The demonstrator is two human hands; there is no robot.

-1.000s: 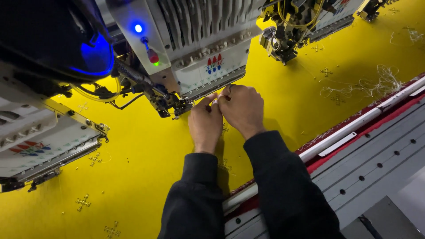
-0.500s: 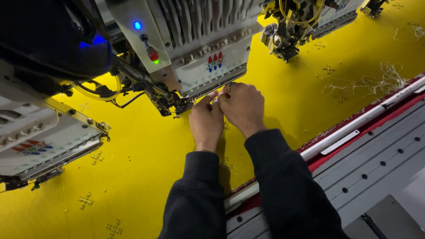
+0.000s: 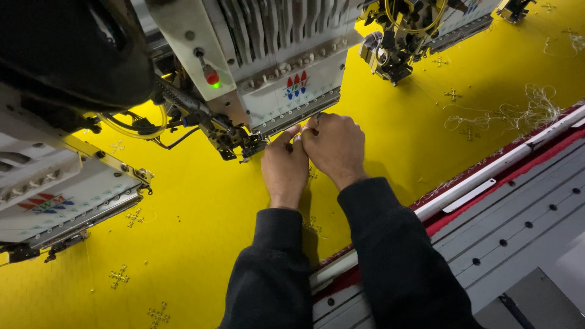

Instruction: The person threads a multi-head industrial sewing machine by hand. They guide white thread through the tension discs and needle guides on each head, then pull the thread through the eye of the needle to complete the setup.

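My left hand (image 3: 285, 167) and my right hand (image 3: 332, 146) are side by side under the lower edge of the middle embroidery head (image 3: 286, 73), a white machine block with a row of needles. Their fingertips are pinched together and meet right at the needle area. Anything between the fingers is too fine to see. Both arms wear dark sleeves. Yellow fabric (image 3: 201, 213) lies stretched flat beneath the hands, with small stitched cross motifs (image 3: 119, 275) on it.
Another embroidery head (image 3: 55, 195) sits at the left and a third (image 3: 402, 36) at the upper right. Loose white thread tangles (image 3: 524, 109) lie on the fabric at the right. A red and white frame rail (image 3: 487, 176) and a grey perforated table edge (image 3: 518, 237) run along the right.
The lamp on the middle head has gone from blue to green, and the blue glow on the dark shape at upper left is gone. The hands stay at the same spot.
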